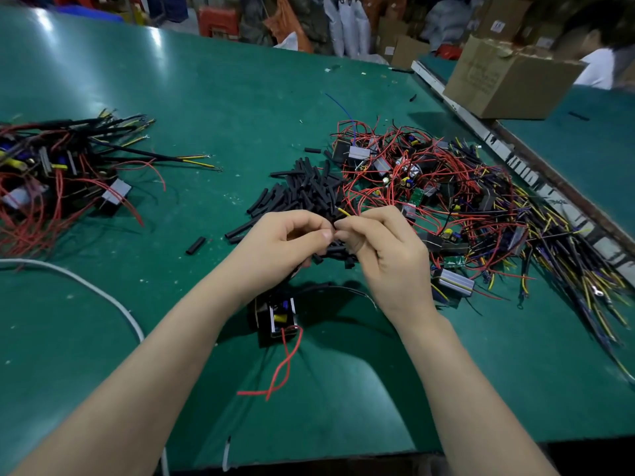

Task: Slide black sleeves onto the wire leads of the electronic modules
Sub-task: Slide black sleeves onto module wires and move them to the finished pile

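Pinched grips meet, left hand (285,243) on black sleeve (330,224), right hand (388,250) on yellow lead (344,211)

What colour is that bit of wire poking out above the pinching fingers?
Yellow. The wire tip shows above the right hand in the head view.

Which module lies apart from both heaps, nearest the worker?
The lone module below the hands, trailing two crossed red leads; every other module sits in a heap.

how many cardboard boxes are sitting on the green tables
1. A single cardboard box sits on the far right table, flaps open. More boxes show in the background beyond the tables, stacked off the work surface, and others may be hidden there.
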